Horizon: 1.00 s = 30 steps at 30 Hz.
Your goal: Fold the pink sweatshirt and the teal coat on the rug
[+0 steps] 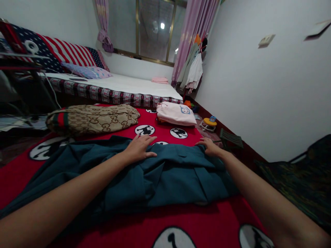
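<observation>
Pressing teal garment (165,175) on red blanket (201,220): left hand (139,147) flat, fingers spread, mid-garment; right hand (210,146) fingers curled, pinching garment's far right edge.

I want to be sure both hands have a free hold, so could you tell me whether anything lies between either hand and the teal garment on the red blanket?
Nothing visible does. The left hand lies flat on the teal garment, and the right hand touches its far edge. The patterned bag and folded pink garment lie beyond it, apart.
</observation>
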{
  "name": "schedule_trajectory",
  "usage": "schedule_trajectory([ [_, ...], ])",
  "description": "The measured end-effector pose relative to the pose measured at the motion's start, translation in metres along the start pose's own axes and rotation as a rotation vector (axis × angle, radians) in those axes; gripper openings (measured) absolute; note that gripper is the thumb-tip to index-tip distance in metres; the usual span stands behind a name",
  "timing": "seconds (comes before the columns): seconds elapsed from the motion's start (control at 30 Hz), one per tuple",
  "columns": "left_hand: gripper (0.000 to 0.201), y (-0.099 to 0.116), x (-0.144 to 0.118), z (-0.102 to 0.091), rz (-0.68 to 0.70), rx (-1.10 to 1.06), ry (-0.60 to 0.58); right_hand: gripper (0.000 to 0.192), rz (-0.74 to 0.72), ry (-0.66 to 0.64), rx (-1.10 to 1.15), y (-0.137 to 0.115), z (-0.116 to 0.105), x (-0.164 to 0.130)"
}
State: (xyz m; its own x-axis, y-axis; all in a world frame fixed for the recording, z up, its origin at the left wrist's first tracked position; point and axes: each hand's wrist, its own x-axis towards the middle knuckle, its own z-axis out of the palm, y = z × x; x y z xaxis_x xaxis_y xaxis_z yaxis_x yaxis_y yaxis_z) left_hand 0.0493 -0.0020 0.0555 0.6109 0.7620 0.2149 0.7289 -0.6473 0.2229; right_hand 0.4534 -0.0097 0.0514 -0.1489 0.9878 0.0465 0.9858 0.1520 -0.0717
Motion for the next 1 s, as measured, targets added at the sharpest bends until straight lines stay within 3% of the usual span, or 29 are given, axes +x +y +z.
schedule_trajectory([
  [0.07,0.081,-0.006,0.004,0.009,-0.037,0.029,-0.028,0.051,0.007,-0.021,-0.069,-0.001,0.001,-0.002],
  [0.17,0.069,-0.01,0.001,0.018,-0.065,0.026,-0.018,0.028,-0.052,0.025,-0.105,-0.001,-0.006,-0.012],
  [0.3,0.056,-0.004,-0.012,0.015,-0.038,0.026,0.119,0.021,-0.153,0.039,-0.013,-0.001,-0.034,-0.027],
  [0.4,0.049,0.003,-0.021,0.008,0.05,0.095,0.276,0.036,0.009,-0.033,0.146,0.003,-0.058,-0.03],
  [0.5,0.043,0.004,-0.023,0.005,0.032,0.137,0.336,0.038,0.211,0.109,0.039,0.002,-0.067,-0.026],
  [0.6,0.042,0.0,-0.015,0.011,-0.026,0.198,0.271,0.029,0.216,0.285,-0.227,-0.019,-0.054,-0.018],
  [0.7,0.047,-0.004,-0.008,0.021,-0.133,0.219,0.187,0.043,0.001,0.326,-0.175,-0.064,-0.021,-0.015],
  [0.8,0.055,-0.008,-0.008,0.024,-0.222,0.153,0.127,0.053,-0.192,0.18,0.003,-0.109,0.017,-0.021],
  [0.87,0.055,-0.012,-0.014,0.017,-0.222,0.11,0.113,0.055,-0.204,0.063,0.061,-0.124,0.035,-0.025],
  [1.0,0.045,-0.034,-0.034,-0.018,-0.235,0.066,0.167,0.053,-0.129,-0.038,0.071,-0.123,0.033,-0.023],
])
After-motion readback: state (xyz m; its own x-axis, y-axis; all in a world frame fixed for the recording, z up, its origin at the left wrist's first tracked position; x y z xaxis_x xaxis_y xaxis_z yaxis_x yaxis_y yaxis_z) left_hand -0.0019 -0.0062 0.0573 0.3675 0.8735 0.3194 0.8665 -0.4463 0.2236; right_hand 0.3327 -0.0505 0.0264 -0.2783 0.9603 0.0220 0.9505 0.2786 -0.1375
